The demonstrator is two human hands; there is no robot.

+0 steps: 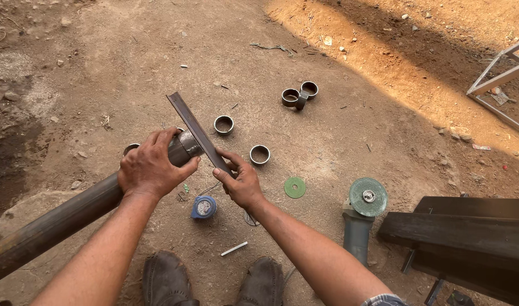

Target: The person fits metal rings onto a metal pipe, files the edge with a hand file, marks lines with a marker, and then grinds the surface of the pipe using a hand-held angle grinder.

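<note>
Head view: at frame centre the left hand (149, 167) is clenched around the end of a long steel pipe (61, 218) that runs to the lower left. The right hand (241, 182) pinches a flat metal bar (194, 130) laid against the pipe's end. Cut pipe rings (259, 154) lie on the dirt ground (339, 141) above, an angle grinder (362, 218) at lower right.

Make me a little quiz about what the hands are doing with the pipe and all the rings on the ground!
1. True or false: the left hand grips the end of the long pipe.
2. What does the right hand hold against the pipe's end?
A. a flat metal strip
B. a hammer
C. a paintbrush
3. What small blue thing lies on the dirt between the two arms?

Key:
1. True.
2. A, the flat metal strip.
3. A tape measure.

Points for question setters: cut rings lie beyond the hands; an angle grinder lies to the right.
</note>
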